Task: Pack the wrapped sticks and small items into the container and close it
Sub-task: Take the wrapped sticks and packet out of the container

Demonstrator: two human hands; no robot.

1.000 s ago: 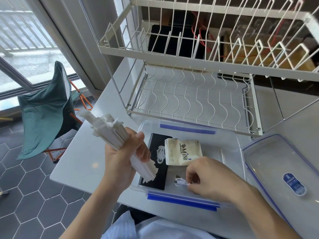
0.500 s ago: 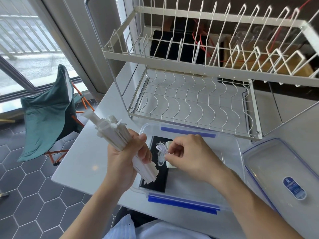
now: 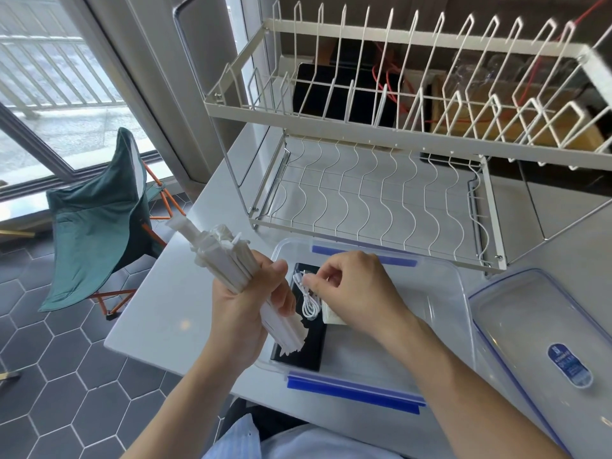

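Note:
My left hand grips a bundle of white paper-wrapped sticks, held slanted over the left edge of the clear plastic container. My right hand hovers over the container's left half, its fingertips pinching the end of a coiled white cable. The cable hangs over a flat black box lying in the container. A cream packet is mostly hidden under my right hand. The container's clear lid, blue-trimmed with a blue sticker, lies to the right on the table.
A white two-tier wire dish rack stands right behind the container on the white table. A green folding chair sits on the tiled floor to the left, by the window. Blue latches flank the container's near and far rims.
My right hand moved from the container's near right side to its left half and picked up the white cable there. The cream packet is now covered by that hand. The stick bundle stayed put.

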